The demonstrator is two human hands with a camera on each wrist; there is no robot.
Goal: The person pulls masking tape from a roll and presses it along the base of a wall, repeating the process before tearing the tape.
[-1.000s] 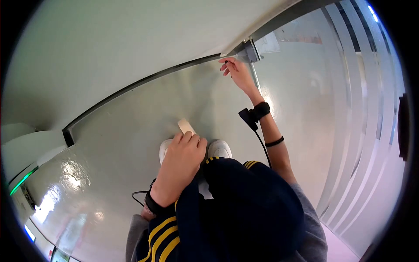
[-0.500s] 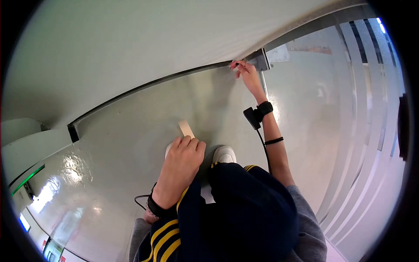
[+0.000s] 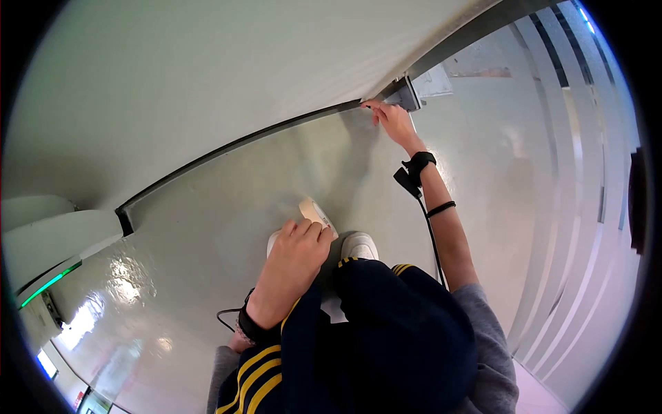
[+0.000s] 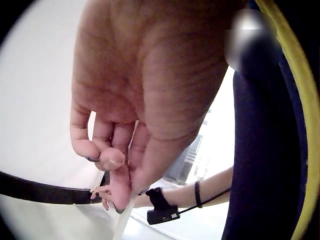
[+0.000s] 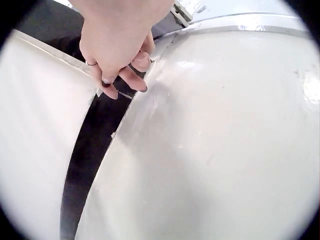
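My left hand (image 3: 293, 252) grips a cream roll of masking tape (image 3: 308, 208) low in front of the knees. Its printed inner core shows past the knuckles. In the left wrist view the curled fingers (image 4: 112, 160) and the palm hide most of the roll. Stretched out to the far right, my right hand (image 3: 394, 123) has its fingertips at the dark baseboard (image 3: 241, 141), close to the corner by the door frame. From the right wrist the fingers (image 5: 134, 80) reach down onto that black strip, lightly bent and slightly spread.
A pale wall (image 3: 207, 76) rises behind the baseboard. Beside the right hand stands a grey metal fitting (image 3: 412, 93) at the foot of a striped glass panel (image 3: 572, 172). White shoes (image 3: 358, 245) stand on the glossy floor (image 3: 207, 207). Cables run from both wrist cameras.
My right hand has moved in against the baseboard, its fingers lower and closer to the corner. The left hand keeps its grip on the tape, now turned so the printed core shows.
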